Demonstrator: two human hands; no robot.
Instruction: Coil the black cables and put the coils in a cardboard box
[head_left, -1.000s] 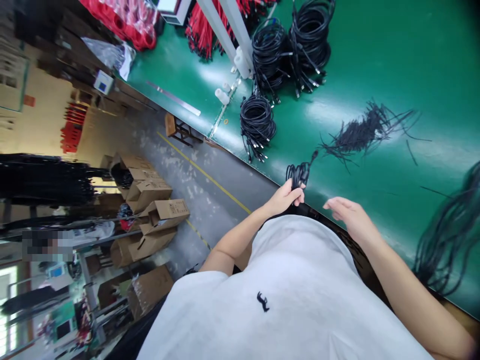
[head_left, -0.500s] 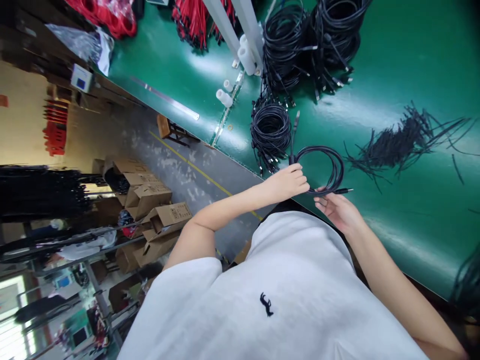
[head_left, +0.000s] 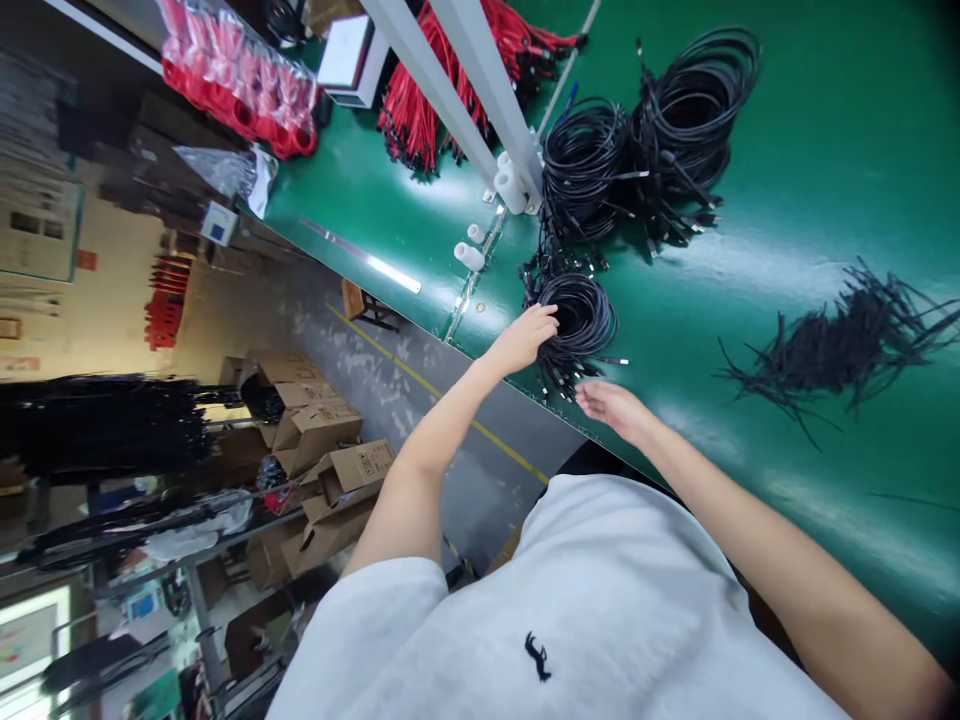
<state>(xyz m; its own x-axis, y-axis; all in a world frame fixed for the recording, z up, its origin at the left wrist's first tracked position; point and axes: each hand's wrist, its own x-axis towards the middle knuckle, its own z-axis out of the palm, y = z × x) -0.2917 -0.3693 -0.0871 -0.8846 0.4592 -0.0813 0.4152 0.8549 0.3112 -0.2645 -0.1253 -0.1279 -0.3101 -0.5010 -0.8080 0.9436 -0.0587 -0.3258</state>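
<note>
My left hand (head_left: 527, 338) is at the left side of a stack of coiled black cables (head_left: 586, 318), its fingers closed over the edge of the top coil. Part of that coil is hidden behind the fingers. Just below the stack, close to the table's edge, my right hand (head_left: 611, 408) has its fingers stretched out and holds nothing. One plug (head_left: 619, 361) pokes out to the right of the stack, above the right fingertips. More cable ends hang together at the stack's lower side.
Two larger heaps of black cable coils (head_left: 585, 165) lie behind, beside grey posts (head_left: 491, 90). Loose black ties (head_left: 832, 345) are piled at the right on the green table (head_left: 675, 330). Red cables (head_left: 420, 115), white plastic cylinders (head_left: 469, 257) and a metal ruler (head_left: 375, 262) lie farther left.
Both hands have moved left with the single cable coil, which now rests on the stack. My right hand has let go of it. The view has shifted too.
</note>
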